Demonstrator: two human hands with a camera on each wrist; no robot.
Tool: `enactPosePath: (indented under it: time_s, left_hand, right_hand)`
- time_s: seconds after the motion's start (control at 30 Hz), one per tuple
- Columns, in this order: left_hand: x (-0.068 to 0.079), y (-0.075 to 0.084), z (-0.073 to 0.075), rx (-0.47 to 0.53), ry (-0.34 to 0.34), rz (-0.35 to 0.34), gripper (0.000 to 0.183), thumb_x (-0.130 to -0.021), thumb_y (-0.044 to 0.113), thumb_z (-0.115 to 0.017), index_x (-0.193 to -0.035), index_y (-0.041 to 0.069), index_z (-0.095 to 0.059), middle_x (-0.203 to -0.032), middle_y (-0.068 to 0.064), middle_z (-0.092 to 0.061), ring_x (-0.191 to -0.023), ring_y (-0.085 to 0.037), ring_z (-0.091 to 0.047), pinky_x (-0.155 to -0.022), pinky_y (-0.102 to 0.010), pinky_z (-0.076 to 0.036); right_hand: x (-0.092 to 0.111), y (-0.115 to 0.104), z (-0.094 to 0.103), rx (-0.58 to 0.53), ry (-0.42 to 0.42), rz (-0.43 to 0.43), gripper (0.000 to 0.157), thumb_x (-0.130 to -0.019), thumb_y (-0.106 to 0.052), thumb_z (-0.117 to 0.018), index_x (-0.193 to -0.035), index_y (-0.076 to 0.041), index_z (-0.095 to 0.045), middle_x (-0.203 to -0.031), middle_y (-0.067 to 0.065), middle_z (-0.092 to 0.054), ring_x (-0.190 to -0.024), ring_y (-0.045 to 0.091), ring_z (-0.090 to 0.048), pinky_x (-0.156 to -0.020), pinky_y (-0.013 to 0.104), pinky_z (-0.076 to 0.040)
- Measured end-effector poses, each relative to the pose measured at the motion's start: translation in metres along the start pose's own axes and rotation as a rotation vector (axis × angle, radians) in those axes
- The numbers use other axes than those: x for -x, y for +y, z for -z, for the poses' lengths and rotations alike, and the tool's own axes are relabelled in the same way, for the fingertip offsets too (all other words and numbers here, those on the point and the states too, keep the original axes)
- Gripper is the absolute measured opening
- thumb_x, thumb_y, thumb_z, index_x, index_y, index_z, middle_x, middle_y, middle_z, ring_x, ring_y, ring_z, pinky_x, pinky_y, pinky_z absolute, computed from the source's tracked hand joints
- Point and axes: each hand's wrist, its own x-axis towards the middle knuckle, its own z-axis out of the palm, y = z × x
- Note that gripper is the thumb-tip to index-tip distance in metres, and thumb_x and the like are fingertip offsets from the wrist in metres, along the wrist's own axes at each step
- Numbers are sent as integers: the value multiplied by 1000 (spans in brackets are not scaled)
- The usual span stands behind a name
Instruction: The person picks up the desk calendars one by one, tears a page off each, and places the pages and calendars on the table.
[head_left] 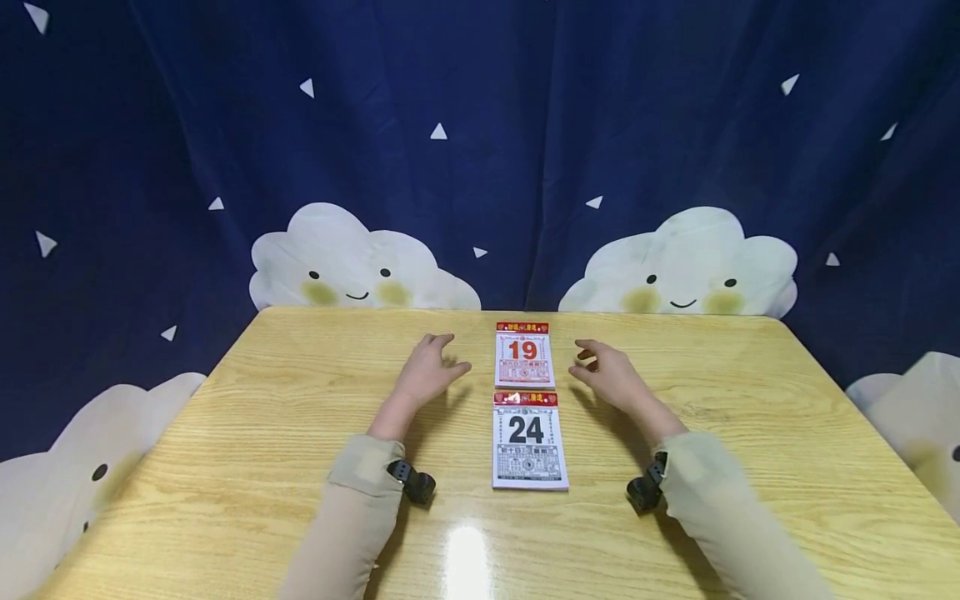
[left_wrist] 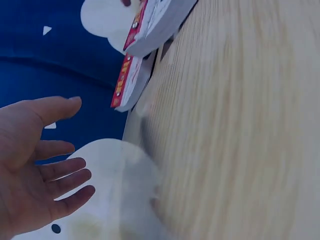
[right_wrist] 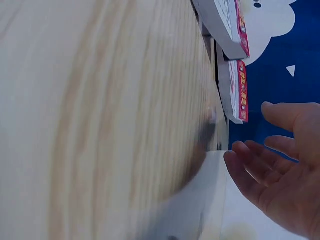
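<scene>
Item one, a red-19 calendar [head_left: 523, 352], is lying at far centre, item two, a black-24 calendar [head_left: 527, 432], just nearer, and the left hand [head_left: 429, 371] and right hand [head_left: 611, 377] are flanking the far one, apart, fingers loose, holding nothing. Both are probably weighing little, with firm headers [head_left: 525, 398] and easily creased leaves [head_left: 528, 462], thick side edges [right_wrist: 215, 22] likely offering the safest grip. A smooth wood-grain table [head_left: 247, 433] is bearing them; a navy curtain [head_left: 480, 175] with smiling clouds [head_left: 345, 258] is hanging behind.
</scene>
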Motion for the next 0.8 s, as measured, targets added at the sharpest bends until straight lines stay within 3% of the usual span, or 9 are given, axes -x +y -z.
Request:
enactPosePath:
  time_s: [0.23,0.47,0.7,0.8]
  left_hand:
    - [-6,3,-17,162,28,43,53,-82,20,-64,-127,-2,-48,-108,-19,-57,-97,-30,-58,-83,-39,-50]
    - [-8,7,-29,224,2,84,49,-83,17,-64,-126,-1,-50,-101,-14,-62,-90,-25,-61,-75,-34,-52]
    - [-9,17,-37,239,-46,76,47,-84,16,-63,-126,1,-50,-102,-12,-64,-96,-25,-60,-82,-36,-51]
    - [-10,20,-41,216,-49,76,46,-83,16,-63,-125,0,-51,-102,-12,-64,-96,-25,-60,-83,-36,-50]
  right_hand:
    - [-4,-5,-10,-142,-43,-65,51,-84,-7,-59,-129,9,-41,-107,24,-58,-92,32,-61,-69,30,-55]
    - [-7,-11,-18,-103,-48,-103,48,-84,-14,-60,-125,8,-47,-101,20,-61,-78,23,-62,-61,27,-53]
    - [-13,-14,-27,-12,-9,-67,46,-81,-16,-64,-117,11,-54,-99,21,-63,-92,29,-59,-84,41,-48]
    - [-15,-16,-29,7,-6,-76,46,-81,-17,-64,-116,11,-55,-102,23,-61,-95,32,-57,-87,43,-46]
